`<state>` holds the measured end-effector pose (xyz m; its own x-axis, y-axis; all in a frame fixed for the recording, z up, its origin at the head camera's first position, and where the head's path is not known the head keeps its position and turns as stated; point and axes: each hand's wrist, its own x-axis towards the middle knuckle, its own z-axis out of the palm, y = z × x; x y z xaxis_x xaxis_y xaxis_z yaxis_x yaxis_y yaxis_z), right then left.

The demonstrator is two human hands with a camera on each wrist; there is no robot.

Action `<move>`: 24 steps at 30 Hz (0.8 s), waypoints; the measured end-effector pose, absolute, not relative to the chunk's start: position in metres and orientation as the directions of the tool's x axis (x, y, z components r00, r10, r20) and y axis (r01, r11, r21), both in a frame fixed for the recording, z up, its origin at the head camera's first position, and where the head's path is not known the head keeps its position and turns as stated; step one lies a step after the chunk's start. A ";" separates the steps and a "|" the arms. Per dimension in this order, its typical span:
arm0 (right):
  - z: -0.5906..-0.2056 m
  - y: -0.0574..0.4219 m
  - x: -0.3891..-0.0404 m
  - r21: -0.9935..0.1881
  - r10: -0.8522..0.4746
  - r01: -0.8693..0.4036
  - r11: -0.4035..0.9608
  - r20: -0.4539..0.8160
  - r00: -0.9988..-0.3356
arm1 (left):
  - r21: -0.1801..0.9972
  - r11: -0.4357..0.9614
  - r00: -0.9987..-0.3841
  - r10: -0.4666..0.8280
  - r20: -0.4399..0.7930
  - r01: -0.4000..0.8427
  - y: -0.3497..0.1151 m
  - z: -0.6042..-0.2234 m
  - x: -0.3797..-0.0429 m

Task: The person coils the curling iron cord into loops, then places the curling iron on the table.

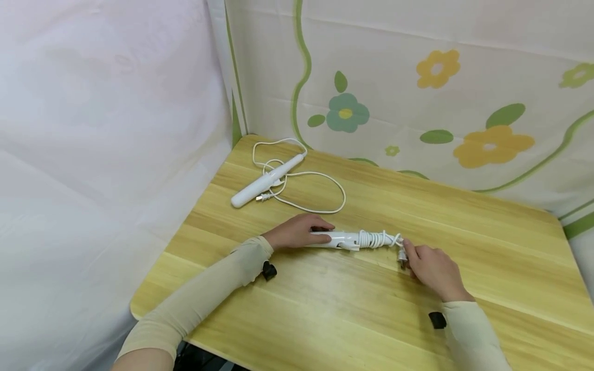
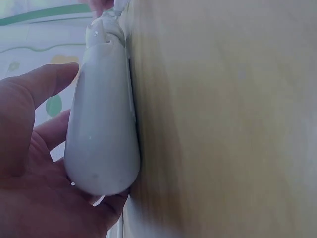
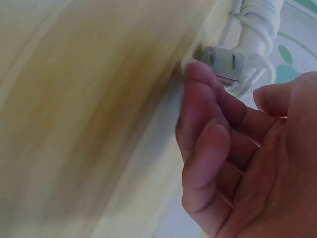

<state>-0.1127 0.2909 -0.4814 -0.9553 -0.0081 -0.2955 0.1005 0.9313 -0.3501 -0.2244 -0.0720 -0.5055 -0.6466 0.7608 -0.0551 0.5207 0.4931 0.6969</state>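
A white hair-styling iron lies across the middle of the table, its white cord wound several times round the narrower end. My left hand holds its wide end, thumb and fingers about the body; in the left wrist view, the rounded end lies before the palm and some fingers pass behind it. At the corded end is my right hand, beside the two-prong plug. In the right wrist view, its fingers bend loosely near the plug, with the thumb apart from it.
A second white styling iron lies toward the table's back left corner, its loose cord looping out to the right. Behind the wooden table hangs a flowered curtain; a plain white cloth hangs at the left.
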 end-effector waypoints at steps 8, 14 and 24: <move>-0.485 0.310 -0.114 -0.309 0.040 0.134 0.942 -0.292 -0.956 | 0.739 0.503 -0.684 0.725 -0.079 0.447 -0.085 -0.501 -0.229; -0.483 0.312 -0.113 -0.358 0.066 0.119 0.926 -0.155 -0.986 | 0.757 0.501 -0.753 0.658 -0.017 0.420 -0.122 -0.480 -0.242; -0.453 0.311 -0.143 -0.410 0.046 0.059 0.910 -0.042 -0.998 | 0.710 0.642 -0.932 0.358 0.058 0.290 -0.195 -0.459 -0.274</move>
<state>-0.1427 0.3113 -0.4529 -0.9981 0.0455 -0.0424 0.0589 0.9103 -0.4096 -0.2739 -0.1950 -0.4591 -0.9319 0.3580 0.0575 0.2904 0.6420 0.7095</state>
